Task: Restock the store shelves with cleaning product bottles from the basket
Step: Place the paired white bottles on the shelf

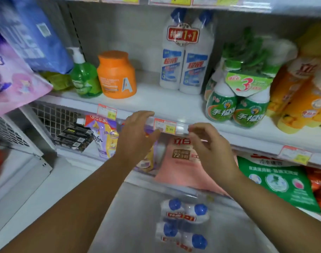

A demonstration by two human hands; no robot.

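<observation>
A twin pack of white bottles with blue caps and a red "1+1" tag stands upright on the middle shelf. Two more such twin packs stand below me, seen from above, caps up. My left hand hovers in front of the shelf's front rail, fingers spread, holding nothing. Beside it, my right hand is also empty with fingers loosely curled, just below the price tag. The basket itself is blurred and I cannot make out its edges.
On the shelf: a green pump bottle, an orange jar, a green triple pack, orange bottles. Blue and pink bags overhang at left. Refill pouches fill the lower shelf.
</observation>
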